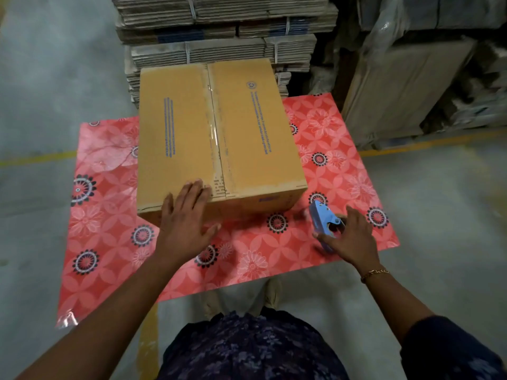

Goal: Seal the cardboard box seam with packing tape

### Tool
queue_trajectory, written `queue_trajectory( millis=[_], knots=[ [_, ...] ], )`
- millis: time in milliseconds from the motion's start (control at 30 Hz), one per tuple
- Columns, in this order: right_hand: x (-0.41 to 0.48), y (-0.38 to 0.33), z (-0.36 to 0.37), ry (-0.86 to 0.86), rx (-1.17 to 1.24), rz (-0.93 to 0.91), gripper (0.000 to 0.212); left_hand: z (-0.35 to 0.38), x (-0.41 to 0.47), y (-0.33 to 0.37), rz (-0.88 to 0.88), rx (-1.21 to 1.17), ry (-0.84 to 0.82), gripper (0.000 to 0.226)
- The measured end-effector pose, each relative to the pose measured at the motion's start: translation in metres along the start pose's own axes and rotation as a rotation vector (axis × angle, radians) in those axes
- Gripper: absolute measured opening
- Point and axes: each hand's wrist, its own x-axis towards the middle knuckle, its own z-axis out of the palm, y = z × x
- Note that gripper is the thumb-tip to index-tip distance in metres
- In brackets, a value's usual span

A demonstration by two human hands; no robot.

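A closed brown cardboard box (247, 127) stands on a red flowered mat (343, 165). Clear packing tape (215, 133) runs along its centre seam from the far edge to the near edge. My left hand (186, 220) lies flat, fingers spread, on the box's near left corner. To the right of the box, low over the mat, my right hand (348, 237) grips a blue tape dispenser (323, 220). The dispenser is clear of the box and slightly blurred.
Tied bundles of flattened cartons (219, 31) are stacked just behind the box. Plastic-wrapped goods (411, 86) stand at the back right. Grey concrete floor (41, 91) with a yellow line surrounds the mat. My feet are at the mat's near edge.
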Motion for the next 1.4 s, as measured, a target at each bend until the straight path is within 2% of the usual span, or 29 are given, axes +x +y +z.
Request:
queue_trajectory(
  millis=[67, 133, 333, 433, 533, 633, 700, 767, 833, 900, 933, 1000, 1033, 1100, 1167, 1233, 1300, 1400],
  knots=[
    [0.006, 0.005, 0.007, -0.098, -0.055, 0.029, 0.130, 0.005, -0.006, 0.003, -0.018, 0.031, -0.021, 0.092],
    [0.012, 0.008, 0.013, -0.146, -0.081, 0.050, 0.132, 0.006, -0.006, 0.008, -0.052, 0.031, -0.025, 0.094],
    [0.022, 0.016, 0.014, -0.129, -0.011, 0.033, 0.108, 0.004, -0.007, 0.024, -0.148, -0.006, 0.005, 0.089],
    [0.027, 0.020, 0.007, -0.169, 0.067, 0.043, 0.110, 0.006, -0.010, 0.027, -0.170, -0.014, 0.012, 0.086],
    [0.030, 0.022, -0.008, -0.130, 0.164, 0.005, 0.106, 0.008, -0.008, 0.036, -0.223, -0.059, 0.054, 0.084],
    [0.034, 0.011, -0.034, -0.086, 0.337, -0.064, 0.095, 0.002, -0.007, 0.054, -0.237, -0.234, 0.148, 0.068],
    [0.033, -0.009, -0.056, -0.052, 0.542, -0.142, 0.096, -0.006, -0.004, 0.073, -0.264, -0.512, 0.150, 0.043],
    [0.025, -0.038, -0.079, -0.055, 0.719, -0.268, 0.097, -0.021, 0.004, 0.094, -0.350, -0.915, 0.067, 0.024],
    [0.011, -0.075, -0.101, -0.041, 0.759, -0.443, 0.094, -0.040, 0.014, 0.116, -0.473, -1.257, -0.167, 0.044],
    [-0.006, -0.112, -0.117, 0.024, 0.715, -0.624, 0.096, -0.059, 0.020, 0.134, -0.571, -1.461, -0.530, 0.073],
    [-0.014, -0.130, -0.124, 0.081, 0.679, -0.730, 0.095, -0.066, 0.021, 0.139, -0.579, -1.554, -0.658, 0.086],
    [-0.027, -0.159, -0.132, 0.192, 0.641, -0.941, 0.089, -0.082, 0.021, 0.145, -0.551, -1.754, -0.746, 0.098],
    [-0.032, -0.172, -0.135, 0.238, 0.630, -1.041, 0.087, -0.092, 0.021, 0.146, -0.539, -1.843, -0.731, 0.095],
    [-0.038, -0.191, -0.136, 0.315, 0.579, -1.198, 0.089, -0.112, 0.021, 0.143, -0.521, -1.958, -0.632, 0.069],
    [-0.042, -0.202, -0.135, 0.358, 0.507, -1.270, 0.095, -0.126, 0.020, 0.132, -0.453, -2.032, -0.525, 0.043],
    [-0.042, -0.212, -0.135, 0.381, 0.443, -1.280, 0.099, -0.141, 0.021, 0.121, -0.433, -2.122, -0.500, 0.032],
    [-0.042, -0.221, -0.138, 0.337, 0.396, -1.256, 0.106, -0.145, 0.031, 0.107, -0.486, -2.186, -0.387, 0.042],
    [-0.042, -0.226, -0.140, 0.150, 0.340, -1.137, 0.110, -0.141, 0.051, 0.083, -0.444, -2.249, -0.230, 0.065]
  ],
)
